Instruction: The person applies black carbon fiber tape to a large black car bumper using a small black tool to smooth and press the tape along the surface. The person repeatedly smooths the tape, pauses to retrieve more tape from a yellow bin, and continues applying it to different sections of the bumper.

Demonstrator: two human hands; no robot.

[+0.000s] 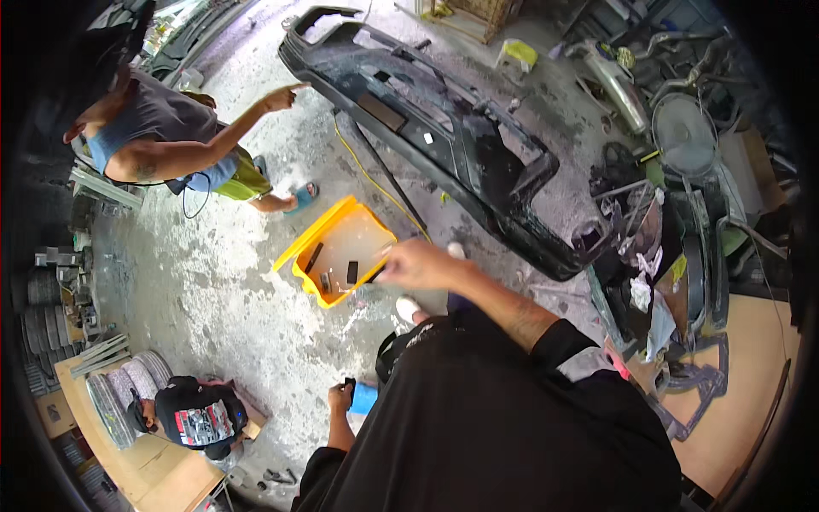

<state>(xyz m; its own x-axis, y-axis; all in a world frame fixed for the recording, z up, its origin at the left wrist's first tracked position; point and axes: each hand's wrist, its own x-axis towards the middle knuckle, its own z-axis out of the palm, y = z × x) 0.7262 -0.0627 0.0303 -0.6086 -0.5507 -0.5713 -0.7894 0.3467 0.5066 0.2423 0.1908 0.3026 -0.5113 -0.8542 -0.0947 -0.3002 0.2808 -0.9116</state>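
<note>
My right hand (420,265) reaches forward over the near right rim of a yellow plastic bin (299,241). Its fingers are curled together; whether anything is between them I cannot make out. A few small dark blocks lie inside the bin, one a black rectangular piece (352,272). Low at my left side, my left hand (339,398) is closed around a small black object (350,386), mostly covered by the fingers. Right beside it shows a blue thing (364,398), partly hidden by my black shirt.
Beyond the bin, a large black car bumper (444,145) rests on a stand. A person in a grey sleeveless top (162,111) points toward it. Another person in black (200,414) is at lower left. Metal parts and a fan (685,135) crowd the right. A yellow cord (367,171) crosses the floor.
</note>
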